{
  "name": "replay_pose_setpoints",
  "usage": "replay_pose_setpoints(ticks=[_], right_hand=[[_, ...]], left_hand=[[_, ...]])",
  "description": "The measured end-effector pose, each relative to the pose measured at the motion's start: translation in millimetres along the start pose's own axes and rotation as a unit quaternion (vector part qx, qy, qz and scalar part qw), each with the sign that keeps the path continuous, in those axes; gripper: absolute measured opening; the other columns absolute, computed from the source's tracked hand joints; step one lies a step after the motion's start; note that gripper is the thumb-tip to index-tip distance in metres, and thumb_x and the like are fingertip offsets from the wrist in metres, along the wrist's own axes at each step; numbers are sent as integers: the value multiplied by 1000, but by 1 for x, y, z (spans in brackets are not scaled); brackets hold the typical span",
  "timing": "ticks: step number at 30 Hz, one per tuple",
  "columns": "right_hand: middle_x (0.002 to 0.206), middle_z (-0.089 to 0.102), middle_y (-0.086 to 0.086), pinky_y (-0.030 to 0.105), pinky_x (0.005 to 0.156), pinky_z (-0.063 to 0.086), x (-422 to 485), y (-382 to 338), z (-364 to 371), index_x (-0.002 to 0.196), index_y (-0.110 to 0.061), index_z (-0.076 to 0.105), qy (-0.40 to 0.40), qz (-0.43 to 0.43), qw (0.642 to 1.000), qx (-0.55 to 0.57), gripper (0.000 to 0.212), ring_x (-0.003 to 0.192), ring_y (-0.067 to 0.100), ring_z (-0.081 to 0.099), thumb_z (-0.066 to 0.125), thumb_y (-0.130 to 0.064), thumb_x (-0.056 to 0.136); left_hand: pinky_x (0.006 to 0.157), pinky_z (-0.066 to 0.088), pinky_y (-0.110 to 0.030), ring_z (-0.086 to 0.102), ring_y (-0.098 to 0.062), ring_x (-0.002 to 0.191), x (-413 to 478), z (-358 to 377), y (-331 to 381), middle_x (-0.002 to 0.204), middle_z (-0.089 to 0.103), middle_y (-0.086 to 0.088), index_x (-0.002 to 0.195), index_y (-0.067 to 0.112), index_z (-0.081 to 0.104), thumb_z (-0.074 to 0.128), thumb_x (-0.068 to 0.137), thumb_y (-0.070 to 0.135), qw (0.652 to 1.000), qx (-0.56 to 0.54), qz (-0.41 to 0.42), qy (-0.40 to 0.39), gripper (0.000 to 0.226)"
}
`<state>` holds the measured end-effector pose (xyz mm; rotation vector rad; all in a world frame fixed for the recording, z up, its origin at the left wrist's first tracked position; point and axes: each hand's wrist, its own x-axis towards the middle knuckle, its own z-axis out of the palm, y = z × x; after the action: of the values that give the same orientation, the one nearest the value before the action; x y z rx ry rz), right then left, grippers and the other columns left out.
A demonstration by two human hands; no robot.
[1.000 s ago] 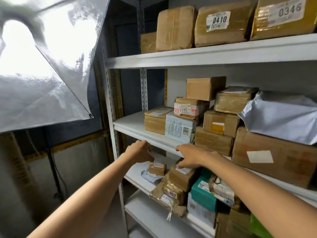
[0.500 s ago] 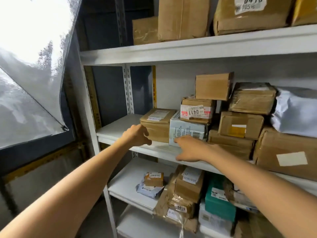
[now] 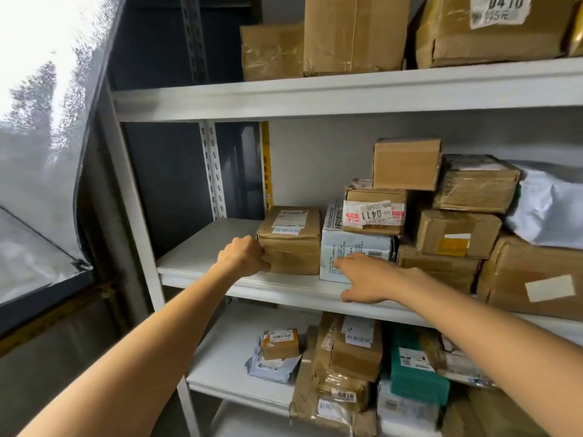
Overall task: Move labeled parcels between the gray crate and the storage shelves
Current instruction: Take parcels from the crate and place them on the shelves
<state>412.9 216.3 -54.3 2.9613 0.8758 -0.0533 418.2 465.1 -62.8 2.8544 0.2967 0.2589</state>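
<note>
Parcels [image 3: 457, 231] are stacked on every level of the storage shelves [image 3: 315, 99], and the gray crate is nowhere in view, so how many have been moved cannot be read off. My judgement is that the person is at the start of one transfer, picking from the middle shelf [image 3: 202, 247] with nothing lifted yet. The left hand [image 3: 244, 257] is against the left front corner of a brown parcel [image 3: 291, 244], which sits flat at the left end of the row, near the shelf's front edge, with bare shelf to its left. Its grip is curled like a fist, but whether the fingers hook round the corner or only knuckle against it I cannot tell. The right hand [image 3: 366, 275] has its grip apart: fingers laid straight on the front face of the white box [image 3: 353, 244] just beside the brown parcel, thumb down along the shelf's front edge, clamped on nothing. Either parcel could be the one chosen; lifting it, carrying it to the crate and setting it in all remain. The brown parcel is a squat carton wrapped in glossy tape, a little creased, with two white labels on its top. The white box is printed with small text and a barcode, and it carries a taped carton [image 3: 375, 212] whose label reads 0411 upside down, so pulling the white box out would, I think, disturb that stack.
</note>
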Motion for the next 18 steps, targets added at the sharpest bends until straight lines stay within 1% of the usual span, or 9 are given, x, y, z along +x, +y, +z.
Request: replay_pose_setpoints(ticks=[3,5,8,10,12,13,15,17,18], right_hand=[[128,50,9,41,93,49,2,3,1,133,-12,45,-9,5,1000,-4,53,113,26,53,62,-31,86],[127,50,9,42,93,49,4,6,2,132,-12,46,-8,6,1000,-4,53,113,27,53,62,-32,86],[121,52,8,43,89,51,7,8,3,128,-12,47,1,13,1000,-3,48,105,26,55,61,-32,87],[120,52,8,43,88,51,10,8,5,128,-12,47,-4,16,1000,-1,48,105,26,55,61,-32,87],[121,51,8,43,89,50,11,7,7,129,-12,46,-3,18,1000,1,49,107,26,54,61,-32,87],[122,51,8,43,89,50,11,6,7,130,-13,46,-1,19,1000,4,49,107,26,54,61,-32,87],[125,49,7,43,90,50,11,4,8,132,-13,45,-3,18,1000,7,51,109,26,53,61,-32,88],[129,47,8,45,91,50,11,3,9,134,-13,43,-6,13,1000,7,53,112,28,53,60,-32,88],[130,47,9,45,91,50,11,3,8,135,-12,43,-6,12,1000,6,54,112,28,53,60,-32,88]], left_hand=[[64,50,-31,61,-22,73,9,1,0,91,64,-4,105,14,68,72,81,40,999,-21,-25,14,36],[59,46,-31,58,-20,65,17,4,-3,81,62,-4,99,11,67,69,84,44,997,-66,-41,28,37],[56,47,-31,61,-22,67,24,9,-4,80,65,-6,89,9,67,64,82,60,988,-137,-43,59,51],[52,44,-29,61,-22,64,24,11,0,74,64,-7,77,9,64,57,80,69,982,-163,-55,76,61],[53,42,-30,59,-25,65,26,12,3,72,61,-10,70,6,61,55,77,73,969,-207,-83,102,68],[57,45,-33,61,-28,69,28,13,4,76,63,-13,73,3,62,56,76,74,961,-233,-98,115,72],[71,52,-41,63,-35,87,33,16,5,96,66,-20,95,-4,63,61,73,73,944,-272,-122,144,80],[87,52,-47,60,-39,103,38,18,7,115,61,-22,119,-3,52,69,74,65,929,-312,-134,146,83],[90,52,-46,60,-38,105,39,18,9,119,60,-21,123,-1,48,72,74,61,921,-341,-138,125,82]])
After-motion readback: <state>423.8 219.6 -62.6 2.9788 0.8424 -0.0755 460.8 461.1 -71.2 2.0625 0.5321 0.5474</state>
